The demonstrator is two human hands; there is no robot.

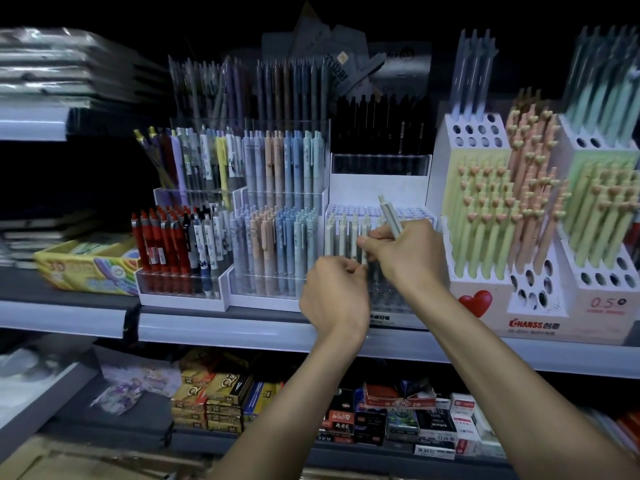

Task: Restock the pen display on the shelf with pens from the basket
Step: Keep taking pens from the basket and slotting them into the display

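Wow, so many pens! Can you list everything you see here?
red pens: many, red, left clear rack
pastel pens: many, peach and blue, middle clear rack
black pens: many, black, white display's back tier
pale pens: a few, grey-white, white display's front row
heart-topped pens: many, green and peach, white holder
yellow box: one, yellow, far left
small boxes: many, mixed colours, lower shelf
left hand: one, curled by pale pens
right hand: one, holds grey-white pen

Grey shelf (225, 329) carries, left to right, close together: yellow box (86, 268), red-pen rack (180, 292), pastel-pen rack (273, 289), white pen display (377, 188), holed stand (533, 292) with heart-topped pens (485, 209). Lower shelf (242, 441) holds stacked small boxes (214, 400).
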